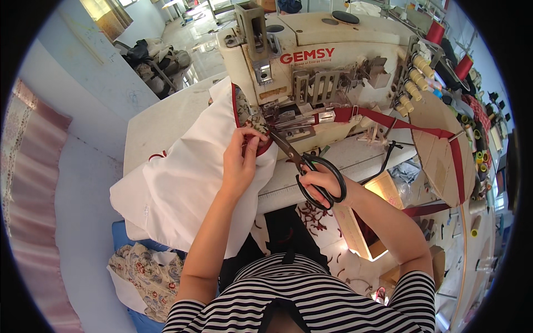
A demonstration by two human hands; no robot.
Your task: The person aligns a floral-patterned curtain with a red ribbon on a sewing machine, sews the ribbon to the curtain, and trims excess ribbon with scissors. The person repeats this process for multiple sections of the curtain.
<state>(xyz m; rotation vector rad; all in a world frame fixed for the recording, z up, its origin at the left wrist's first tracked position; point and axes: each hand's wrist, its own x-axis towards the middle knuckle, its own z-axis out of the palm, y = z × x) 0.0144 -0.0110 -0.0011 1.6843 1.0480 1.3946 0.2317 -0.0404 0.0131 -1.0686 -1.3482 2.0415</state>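
My left hand point(242, 158) pinches the red-bound edge of a white cloth point(189, 166), which has a floral patterned part close to the needle area of the sewing machine point(327, 44). In my right hand point(322, 184) is a pair of scissors point(287, 149) with large black handles, my fingers through the loops. The blades point up and left, their tips beside the red edge and just right of my left fingers. Whether the blades touch the cloth I cannot tell. Red binding tape point(383, 117) runs from the right into the machine's metal guide.
A round cardboard disc point(438, 150) carries the tape at the right. Several cream tension knobs point(413, 89) and red thread cones point(436, 33) stand behind it. An open wooden box point(355, 236) sits below the table edge, near red scraps point(316, 219) on the floor. Floral cloth point(145, 272) lies lower left.
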